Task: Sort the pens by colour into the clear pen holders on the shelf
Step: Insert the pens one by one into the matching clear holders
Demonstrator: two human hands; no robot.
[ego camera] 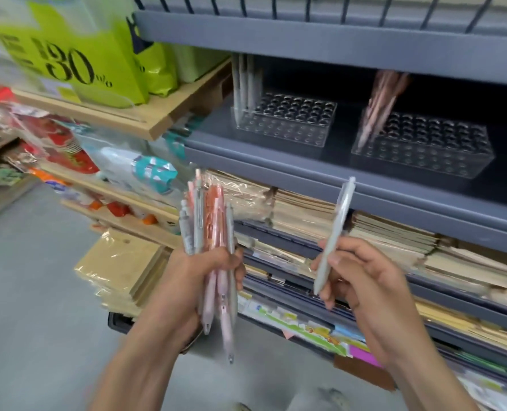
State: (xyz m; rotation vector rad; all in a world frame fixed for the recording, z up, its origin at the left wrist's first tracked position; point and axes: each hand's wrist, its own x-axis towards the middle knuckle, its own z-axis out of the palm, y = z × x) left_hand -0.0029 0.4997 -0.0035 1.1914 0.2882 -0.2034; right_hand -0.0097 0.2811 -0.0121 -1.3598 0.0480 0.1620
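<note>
We see the left hand (199, 280) closed in a full grip around a bundle of pens (209, 229), pink, orange-pink and grey ones mixed, standing roughly upright with their ends sticking out above and below the fist. The right hand (362, 277) pinches a single pale grey pen (333, 235) between thumb and fingers, tilted with its clip end up and to the right, well apart from the bundle.

Both hands sit below and in front of the grey shelf (335, 185) that carries two clear pen holders. The left holder (285, 120) has a few pale pens (245, 81) standing upright at its left end, the other holes unfilled. The right holder (424, 149) has a cluster of pinkish pens (379, 102) leaning at its left end; they are blurred, so we cannot count them or be quite sure of the shade.

Under that shelf, stacks of brown paper notebooks (394, 238) fill the next level. To the left, wooden shelving (145, 120) holds lime-green bags (98, 54) printed with a large "30%".
</note>
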